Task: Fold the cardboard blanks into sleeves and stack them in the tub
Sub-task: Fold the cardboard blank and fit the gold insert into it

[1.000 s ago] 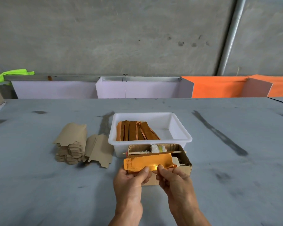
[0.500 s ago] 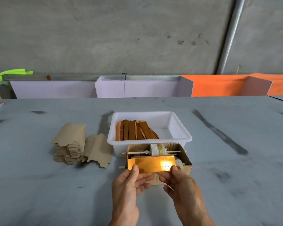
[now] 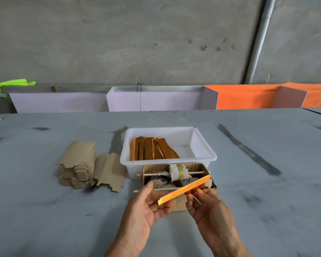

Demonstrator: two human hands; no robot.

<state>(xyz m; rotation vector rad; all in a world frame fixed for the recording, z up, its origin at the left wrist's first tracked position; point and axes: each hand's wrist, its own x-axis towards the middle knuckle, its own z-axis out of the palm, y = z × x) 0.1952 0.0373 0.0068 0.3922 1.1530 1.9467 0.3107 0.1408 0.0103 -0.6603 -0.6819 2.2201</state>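
We hold one shiny orange folded cardboard sleeve edge-up and slanted above the small open brown cardboard box, which stands toward the near edge of the grey table. The left hand supports the sleeve's near end on loosely curled fingers, thumb raised clear. The right hand pinches the sleeve's lower edge further along; its fingertips are partly hidden, so how firm the grip is, we cannot tell.

Just behind the box sits the white rectangular plastic tub, with a row of finished orange-brown sleeves leaning along its left side; the right side shows bare floor. Left of the tub lies a stack of flat brown cardboard blanks, with a loose blank against it.

Risk: the grip looks light, so the fold could spring open or the sleeve could slip into the box. Dropped carelessly, it could topple the leaning row.

No brand, label or writing is legible.
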